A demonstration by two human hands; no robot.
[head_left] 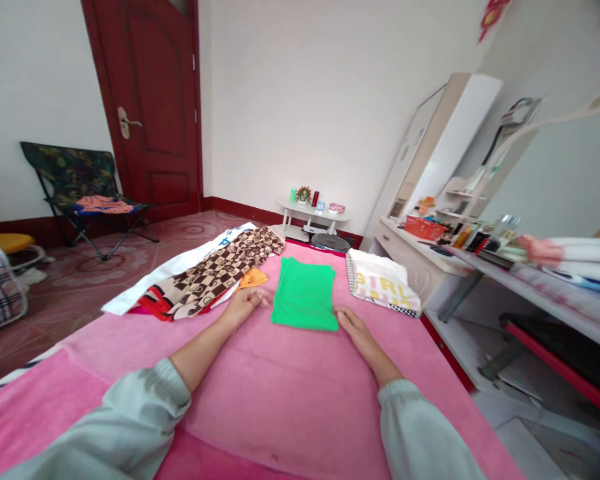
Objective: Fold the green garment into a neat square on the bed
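A green garment [304,293], folded into a rough rectangle, lies flat on the pink blanket [290,393]. At its lower right edge are the fingertips of my right hand [353,325], closed on the cloth's border. My left hand [245,305] rests just left of the green cloth, slightly apart from it, with its fingers curled in. Whatever may be inside those fingers is hidden. An orange piece of cloth [253,278] pokes out right beyond my left hand. It sits beside a brown checkered garment [215,273], which overlaps a white garment [165,275].
Right of the green cloth lies a folded white shirt [383,280] with printed letters. A dressing table [405,243] with a red basket [424,228] stands along the right. A folding chair [83,177] is by the door [150,107]; a low white table [313,210] stands beyond the bed.
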